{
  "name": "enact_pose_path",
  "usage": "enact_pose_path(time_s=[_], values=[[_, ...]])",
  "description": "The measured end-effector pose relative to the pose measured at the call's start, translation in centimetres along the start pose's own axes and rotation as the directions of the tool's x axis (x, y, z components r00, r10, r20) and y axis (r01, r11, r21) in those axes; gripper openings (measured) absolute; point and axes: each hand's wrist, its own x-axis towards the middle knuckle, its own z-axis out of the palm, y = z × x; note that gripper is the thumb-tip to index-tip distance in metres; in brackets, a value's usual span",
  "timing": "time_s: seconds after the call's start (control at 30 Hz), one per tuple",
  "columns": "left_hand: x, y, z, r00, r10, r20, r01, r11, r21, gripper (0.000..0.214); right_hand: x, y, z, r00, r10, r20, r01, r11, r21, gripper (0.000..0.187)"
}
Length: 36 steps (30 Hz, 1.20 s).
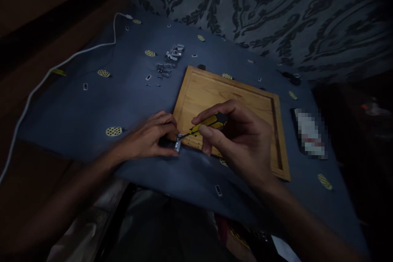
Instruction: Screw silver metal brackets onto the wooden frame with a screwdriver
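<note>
A wooden cabinet door panel [211,90] with a raised frame lies flat on the blue cloth. At its near left corner sits a small metal hinge [177,145], partly over the edge. My left hand [153,136] is closed around this hinge, thumb on the near side and fingers by the panel's corner. Between the thumb and fingers of my right hand [242,139] is a yellow and black screwdriver [207,124], tilted, its tip at the hinge. Small dark holes show along the panel's near edge.
Several metal hinges [174,54] lie in a pile beyond the panel's left side, with loose screws [158,85] nearby. A white cable [82,51] runs along the left. At the right are a blurred-out phone-like object [310,134] and a dark item [293,77]. A patterned wall [260,8] borders the back.
</note>
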Motion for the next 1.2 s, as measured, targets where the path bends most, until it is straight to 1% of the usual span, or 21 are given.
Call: enact_pose_path(time_s=[0.17, 0.27, 0.43, 0.5, 0.6, 0.7, 0.77, 0.93, 1.0, 1.13, 1.2], values=[[0.0, 0.1, -0.1, 1.0, -0.019, 0.012, 0.019, 1.0, -0.012, 0.04, 0.1, -0.1, 0.0, 0.998, 0.029, 0.06, -0.033, 0.997, 0.064, 0.032], [0.0, 0.2, -0.2, 1.0, -0.026, 0.017, 0.026, 1.0, -0.017, 0.039, 0.1, 0.0, 0.0, 0.998, 0.037, 0.053, -0.04, 0.997, 0.061, 0.033], [0.1, 0.4, -0.2, 0.999, -0.03, 0.02, 0.03, 0.999, -0.011, 0.042, 0.0, 0.4, 0.2, 1.0, -0.001, 0.03, -0.002, 0.994, 0.109, 0.035], [0.0, 0.5, -0.3, 0.998, -0.048, 0.028, 0.048, 0.999, -0.01, 0.043, -0.1, 0.4, 0.2, 0.999, -0.007, 0.034, 0.003, 0.995, 0.103, 0.032], [0.0, 0.6, -0.4, 0.998, -0.061, 0.032, 0.062, 0.998, -0.016, 0.039, -0.3, 0.4, -0.2, 0.996, -0.018, 0.082, 0.013, 0.998, 0.06, 0.021], [0.1, 0.6, -0.5, 0.997, -0.06, 0.042, 0.061, 0.998, -0.035, 0.034, -0.4, 0.5, -0.6, 0.988, -0.047, 0.145, 0.044, 0.999, 0.023, 0.017], [0.1, 0.6, -0.5, 0.997, -0.059, 0.04, 0.061, 0.997, -0.042, 0.035, -0.4, 0.7, -0.8, 0.986, -0.061, 0.153, 0.059, 0.998, 0.018, 0.014], [0.1, 0.6, -0.4, 0.998, -0.058, 0.033, 0.06, 0.997, -0.056, 0.038, -0.5, 1.0, -0.6, 0.995, -0.099, 0.028, 0.1, 0.994, -0.038, 0.02], [0.1, 0.7, -0.4, 0.998, -0.057, 0.037, 0.059, 0.996, -0.06, 0.038, -0.7, 1.0, -0.6, 0.992, -0.124, -0.018, 0.123, 0.99, -0.069, 0.018], [0.1, 0.6, -0.4, 0.998, -0.055, 0.033, 0.056, 0.997, -0.051, 0.04, -1.4, 1.0, -0.8, 0.963, -0.195, -0.184, 0.181, 0.979, -0.093, 0.007], [0.1, 0.5, -0.4, 0.998, -0.048, 0.027, 0.05, 0.997, -0.053, 0.041, -1.5, 1.1, -0.9, 0.955, -0.192, -0.224, 0.178, 0.98, -0.085, 0.007]])
